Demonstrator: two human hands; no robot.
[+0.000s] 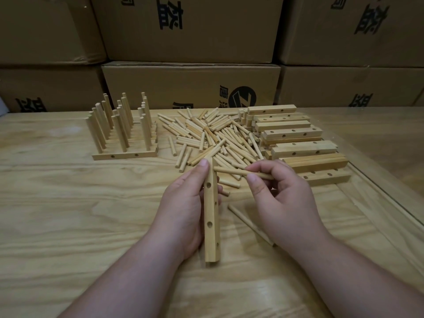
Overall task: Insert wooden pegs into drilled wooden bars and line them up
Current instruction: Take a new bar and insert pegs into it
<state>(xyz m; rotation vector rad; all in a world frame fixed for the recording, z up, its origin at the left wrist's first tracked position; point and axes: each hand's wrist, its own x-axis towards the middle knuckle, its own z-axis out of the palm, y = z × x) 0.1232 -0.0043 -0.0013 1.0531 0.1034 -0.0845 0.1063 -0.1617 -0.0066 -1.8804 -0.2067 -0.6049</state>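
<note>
Looking down from your head camera, you hold a drilled wooden bar [211,210] upright in your left hand [183,207], fingers curled round it; your palm hides its far side and the fingers behind it are mostly out of sight. Your right hand [278,198] pinches a wooden peg [241,172] between thumb and fingertips, lying crosswise with its left end just beside the top of the bar. Another loose peg [243,220] on the table [80,214] runs under your right wrist, so its near end is hidden.

Beyond your hands lies a heap of pegs [211,134]. To its right sits a stack of drilled bars [291,136], the lower ones partly buried. To its left stand the finished bars with pegs [121,131], lined up in rows; the rear ones are hard to separate.

Stacked cardboard boxes [190,83] behind carry black printed characters and a round logo, upside down and cut off, so you cannot read them.
</note>
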